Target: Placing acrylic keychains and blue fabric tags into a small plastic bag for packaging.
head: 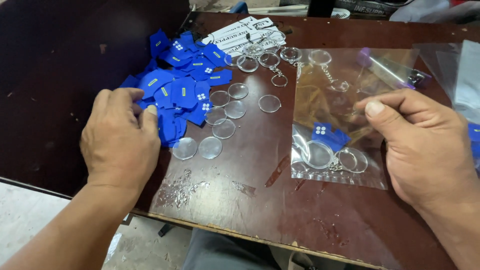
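Observation:
My left hand (120, 137) rests palm down on the near edge of a pile of small blue printed cards (180, 80), its fingertips touching them. My right hand (420, 145) pinches the right edge of a clear plastic bag (340, 100) lying flat on the table. Inside the bag lie a blue card (325, 134) and clear round discs with a key ring (330, 156). Several loose clear round discs (220, 122) lie between the card pile and the bag.
The dark brown wooden table (260, 210) has a worn, scratched front edge. Clear keychain shells with metal rings (265, 57) lie at the back by white printed sheets (240, 32). A purple-capped tube (390, 70) and more clear bags (460, 75) sit at right.

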